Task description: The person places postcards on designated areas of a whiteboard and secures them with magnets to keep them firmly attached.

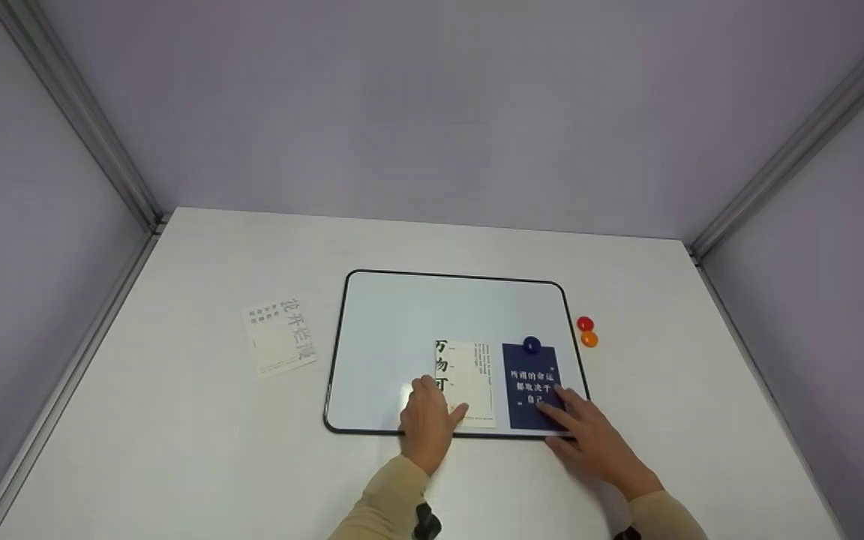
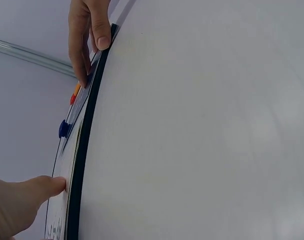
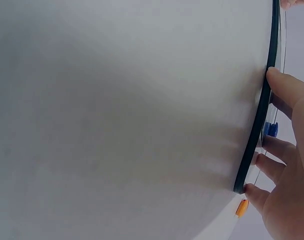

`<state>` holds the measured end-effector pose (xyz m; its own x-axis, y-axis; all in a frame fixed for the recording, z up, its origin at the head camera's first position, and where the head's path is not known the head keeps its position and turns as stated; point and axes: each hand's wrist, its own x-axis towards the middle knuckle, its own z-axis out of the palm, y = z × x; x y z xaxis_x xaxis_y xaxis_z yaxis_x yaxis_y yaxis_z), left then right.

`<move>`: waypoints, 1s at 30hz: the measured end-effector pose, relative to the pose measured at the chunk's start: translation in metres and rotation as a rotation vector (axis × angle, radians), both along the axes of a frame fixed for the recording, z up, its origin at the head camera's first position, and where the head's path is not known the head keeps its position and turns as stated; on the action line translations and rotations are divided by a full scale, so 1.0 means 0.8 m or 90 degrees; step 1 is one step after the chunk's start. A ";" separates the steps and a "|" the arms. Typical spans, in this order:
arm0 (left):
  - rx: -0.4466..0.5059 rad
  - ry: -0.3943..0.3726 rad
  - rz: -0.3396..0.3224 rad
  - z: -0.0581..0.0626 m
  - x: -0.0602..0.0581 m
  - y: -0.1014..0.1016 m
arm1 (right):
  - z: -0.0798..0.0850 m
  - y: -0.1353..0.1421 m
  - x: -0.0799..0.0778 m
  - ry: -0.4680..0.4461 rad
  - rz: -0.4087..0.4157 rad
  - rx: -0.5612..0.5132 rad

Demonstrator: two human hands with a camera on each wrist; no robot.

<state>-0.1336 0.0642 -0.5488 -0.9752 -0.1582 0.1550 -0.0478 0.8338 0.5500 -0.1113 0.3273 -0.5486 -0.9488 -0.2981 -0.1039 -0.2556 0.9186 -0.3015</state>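
Observation:
A whiteboard (image 1: 394,337) with a black rim lies flat on the table. My left hand (image 1: 428,420) rests on the cream card (image 1: 473,382) with black characters, its fingers over the card's left edge and its thumb on the lower part. To the right lies a dark blue card (image 1: 526,405) with white characters, a dark blue round magnet (image 1: 532,345) on its top edge. My right hand (image 1: 597,439) touches the blue card's lower right with spread fingers; in the right wrist view its thumb (image 3: 279,80) meets the board's black rim (image 3: 262,107).
Beyond the board's right edge a red magnet (image 1: 585,323) and an orange magnet (image 1: 589,340) sit side by side on the white table (image 1: 199,450). Left of the board lies another pale card (image 1: 278,341) with grey characters. Grey-lilac panels (image 1: 432,112) stand behind and at both sides.

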 end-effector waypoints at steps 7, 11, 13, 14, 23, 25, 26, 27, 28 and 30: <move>0.027 -0.004 -0.013 0.001 0.000 -0.003 | 0.001 -0.002 0.000 0.003 -0.005 0.003; 0.025 -0.002 -0.024 0.001 0.000 -0.006 | 0.001 -0.002 0.000 0.007 -0.006 0.009; 0.020 -0.004 -0.029 0.002 0.000 -0.008 | 0.001 -0.002 0.000 0.008 -0.007 0.010; 0.017 -0.006 -0.032 0.002 0.000 -0.009 | 0.000 -0.002 0.001 0.008 -0.009 0.009; -0.050 0.031 -0.062 0.003 0.000 -0.020 | 0.001 -0.004 0.002 0.008 -0.009 -0.006; -0.070 0.052 -0.078 0.004 0.000 -0.023 | 0.002 -0.004 0.002 0.006 -0.009 -0.008; -0.080 0.062 -0.089 0.004 0.000 -0.025 | 0.002 -0.004 0.002 0.005 -0.008 -0.010; -0.087 0.071 -0.102 0.004 0.000 -0.028 | 0.003 -0.005 0.001 0.003 -0.008 -0.010; -0.094 0.079 -0.115 0.004 0.000 -0.029 | 0.003 -0.005 0.001 0.002 -0.009 -0.009; -0.098 0.094 -0.150 0.002 -0.001 -0.034 | 0.004 -0.006 0.001 -0.002 -0.011 -0.008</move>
